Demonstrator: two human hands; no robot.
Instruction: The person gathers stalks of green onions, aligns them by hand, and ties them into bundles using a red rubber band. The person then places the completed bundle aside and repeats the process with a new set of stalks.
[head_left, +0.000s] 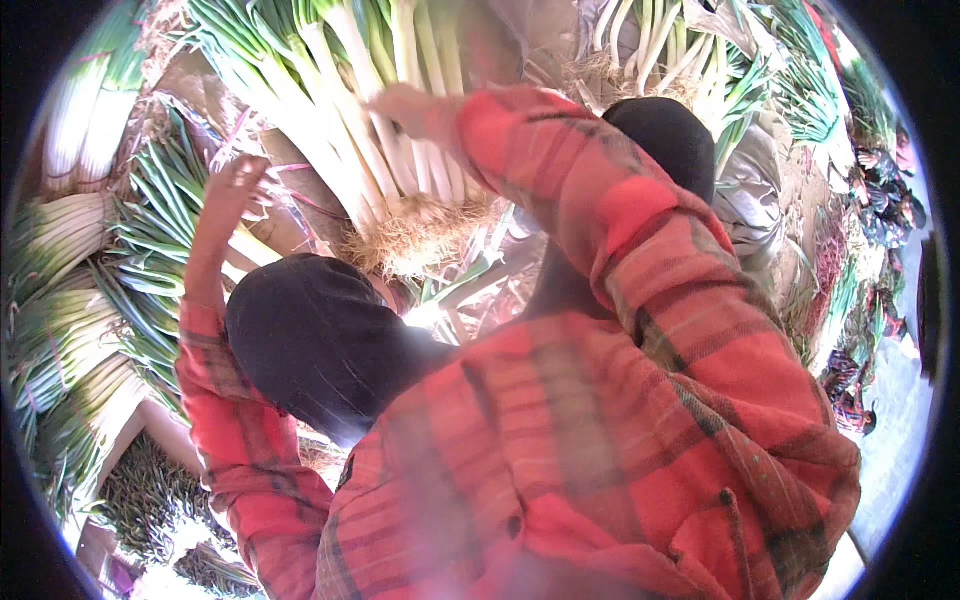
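A thick row of long green onions (352, 150) with white stalks lies before me, its shaggy roots (412, 232) towards my knees. Over the stalks is my right hand (416, 112), blurred, its fingers bent; whether it grips any stalk cannot be made out. To the left of the row, my left hand (238, 184) is raised with curled fingers. Pink string (311, 199) runs beside its fingertips, but a hold on it is not clear. Under the left hand and forearm spread the green leaves of more onions (161, 217).
Tied onion bundles (71, 232) are stacked at the left. More onions (660, 45) lie at the upper right, near a grey plastic sheet (750, 195). My dark-trousered knees (315, 337) flank the roots. Loose leaf scraps (480, 289) litter the ground between them.
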